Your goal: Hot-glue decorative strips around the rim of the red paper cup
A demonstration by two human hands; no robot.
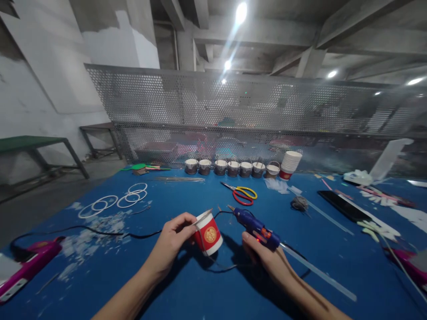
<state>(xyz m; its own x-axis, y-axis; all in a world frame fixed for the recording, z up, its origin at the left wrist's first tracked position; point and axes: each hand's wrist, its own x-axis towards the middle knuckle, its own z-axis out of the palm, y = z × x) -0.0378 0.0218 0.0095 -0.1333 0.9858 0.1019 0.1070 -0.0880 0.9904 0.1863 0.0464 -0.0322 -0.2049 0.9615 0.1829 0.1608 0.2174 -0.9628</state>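
Note:
A red and white paper cup (210, 233) with a gold emblem is tilted in my left hand (176, 235), whose thumb and fingers pinch it near the rim. A thin grey cord (216, 270) runs along the cup and loops below it. My right hand (265, 258) is wrapped round a blue glue gun (253, 224) with a long clear glue stick (320, 273) out of its back. The gun's nozzle points left toward the cup, a small gap away from it. Some of my right fingers are hidden under the gun.
Yellow and red-handled scissors (242, 193) lie beyond the cup. Several grey-wrapped cups (220, 168) and a cup stack (290, 165) line the back. White rings (131, 195) and a magenta power strip (30, 266) are left; a grey yarn ball (299, 203) and black phone (343, 205) are right.

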